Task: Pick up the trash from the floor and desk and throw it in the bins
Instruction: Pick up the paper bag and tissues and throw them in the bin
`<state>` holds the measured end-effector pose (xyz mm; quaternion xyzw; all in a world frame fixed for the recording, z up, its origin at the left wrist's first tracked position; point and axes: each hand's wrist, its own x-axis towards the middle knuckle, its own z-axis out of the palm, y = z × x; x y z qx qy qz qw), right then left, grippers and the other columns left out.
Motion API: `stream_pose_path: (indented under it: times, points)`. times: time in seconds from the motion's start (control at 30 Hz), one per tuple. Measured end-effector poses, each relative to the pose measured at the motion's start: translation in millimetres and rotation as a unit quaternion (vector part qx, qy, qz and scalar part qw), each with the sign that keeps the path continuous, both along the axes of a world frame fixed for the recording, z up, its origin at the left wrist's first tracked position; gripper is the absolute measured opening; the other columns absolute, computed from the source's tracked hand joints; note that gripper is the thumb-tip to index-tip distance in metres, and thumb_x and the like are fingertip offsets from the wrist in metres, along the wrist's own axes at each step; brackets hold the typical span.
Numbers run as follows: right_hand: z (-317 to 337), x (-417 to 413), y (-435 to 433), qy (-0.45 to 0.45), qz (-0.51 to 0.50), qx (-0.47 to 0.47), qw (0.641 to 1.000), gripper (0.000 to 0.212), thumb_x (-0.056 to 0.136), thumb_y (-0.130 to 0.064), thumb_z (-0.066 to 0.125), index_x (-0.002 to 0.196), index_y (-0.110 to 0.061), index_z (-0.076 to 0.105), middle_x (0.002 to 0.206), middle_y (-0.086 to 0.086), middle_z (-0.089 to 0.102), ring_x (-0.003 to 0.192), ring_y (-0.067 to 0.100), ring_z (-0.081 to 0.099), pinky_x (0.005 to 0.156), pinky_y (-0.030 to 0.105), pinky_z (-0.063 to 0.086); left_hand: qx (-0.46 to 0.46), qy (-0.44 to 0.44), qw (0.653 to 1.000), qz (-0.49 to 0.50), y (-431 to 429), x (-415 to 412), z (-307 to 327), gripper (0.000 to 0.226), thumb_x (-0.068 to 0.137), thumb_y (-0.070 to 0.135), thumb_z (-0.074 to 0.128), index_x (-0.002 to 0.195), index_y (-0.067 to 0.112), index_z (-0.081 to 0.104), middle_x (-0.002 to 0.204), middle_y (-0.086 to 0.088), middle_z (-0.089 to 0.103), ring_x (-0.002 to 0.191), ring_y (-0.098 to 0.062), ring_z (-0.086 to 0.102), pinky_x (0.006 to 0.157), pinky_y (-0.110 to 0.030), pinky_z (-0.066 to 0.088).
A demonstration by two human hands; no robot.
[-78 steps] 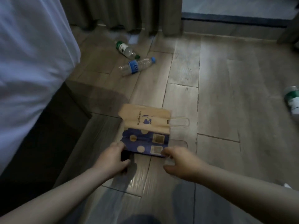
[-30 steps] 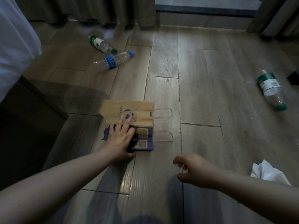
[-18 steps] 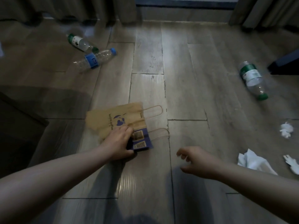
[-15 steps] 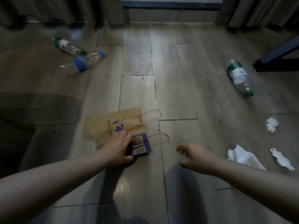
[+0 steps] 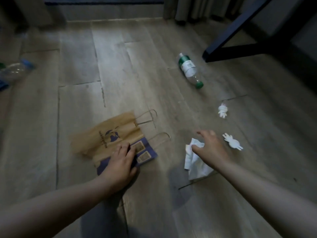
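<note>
Littering floor: two bottles point(image 5: 190, 69), three tissues point(image 5: 194, 160)

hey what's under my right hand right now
A crumpled white tissue lies on the floor beneath your open right hand. The hand covers part of it, so its full shape isn't visible.

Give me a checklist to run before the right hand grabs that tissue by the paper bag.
1. Right hand open over the crumpled tissue: ok.
2. Tissue already gripped: not ok, fingers spread, not closed.
3. Left hand on the paper bag: ok, resting on its blue end; grip cannot tell.
4. Tissue free of the bag: ok, they lie apart on the floor.
5. Other trash noted: ok, green-capped bottle and two small paper scraps remain.
6. Bin in reach: cannot tell, none in view.
</note>
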<state>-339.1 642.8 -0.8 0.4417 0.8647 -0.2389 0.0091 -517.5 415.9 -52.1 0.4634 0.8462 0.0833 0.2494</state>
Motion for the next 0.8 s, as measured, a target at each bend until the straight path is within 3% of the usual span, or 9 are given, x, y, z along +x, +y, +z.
stream_pose_path:
  times: [0.23,0.5,0.6,0.7,0.8]
  points:
    - [-16.5,54.6,52.5,-0.044,-0.102,0.019,0.994,0.056,0.082,-0.034,0.067,0.131,-0.013,0.052,0.133,0.016,0.047,0.125,0.033,0.042,0.100,0.034,0.037,-0.001,0.017,0.998,0.066,35.9,15.5,-12.3,0.075,0.091,0.042,0.052,0.151,0.019,0.013,0.159,-0.007,0.002,0.147,-0.031,-0.002,0.120,-0.049,0.010]
    - [-32.3,55.0,95.0,-0.084,-0.158,-0.019,0.984,0.045,0.078,-0.030,0.065,0.116,-0.006,0.055,0.122,0.022,0.052,0.114,0.036,0.051,0.090,0.036,0.043,-0.004,0.029,0.997,0.066,60.0,11.6,-20.4,0.078,0.087,0.044,0.056,0.150,0.020,0.017,0.159,-0.006,0.002,0.146,-0.032,-0.002,0.120,-0.051,0.008]
    - [-40.6,57.1,98.3,-0.106,-0.172,-0.038,0.979,0.046,0.078,-0.024,0.064,0.119,-0.005,0.052,0.123,0.024,0.051,0.114,0.037,0.051,0.089,0.036,0.044,-0.004,0.034,0.997,0.069,62.9,14.7,-22.9,0.079,0.088,0.047,0.054,0.151,0.020,0.013,0.159,-0.005,-0.003,0.146,-0.032,-0.006,0.120,-0.050,0.005]
    - [-47.3,56.0,96.7,-0.032,-0.124,-0.027,0.991,0.037,0.080,-0.025,0.065,0.114,-0.012,0.059,0.114,0.016,0.059,0.109,0.031,0.053,0.077,0.030,0.040,-0.011,0.047,0.996,0.071,63.8,18.3,-26.3,0.081,0.090,0.053,0.048,0.151,0.021,0.008,0.159,-0.005,-0.009,0.146,-0.032,-0.010,0.119,-0.049,0.001]
    - [-51.1,49.3,102.7,0.044,-0.104,-0.001,0.994,0.041,0.083,-0.034,0.067,0.118,-0.016,0.062,0.113,0.010,0.060,0.105,0.024,0.056,0.082,0.029,0.041,-0.014,0.058,0.996,0.073,64.8,19.3,-28.2,0.081,0.090,0.057,0.044,0.152,0.021,0.008,0.160,-0.006,-0.010,0.146,-0.031,-0.011,0.119,-0.048,0.000]
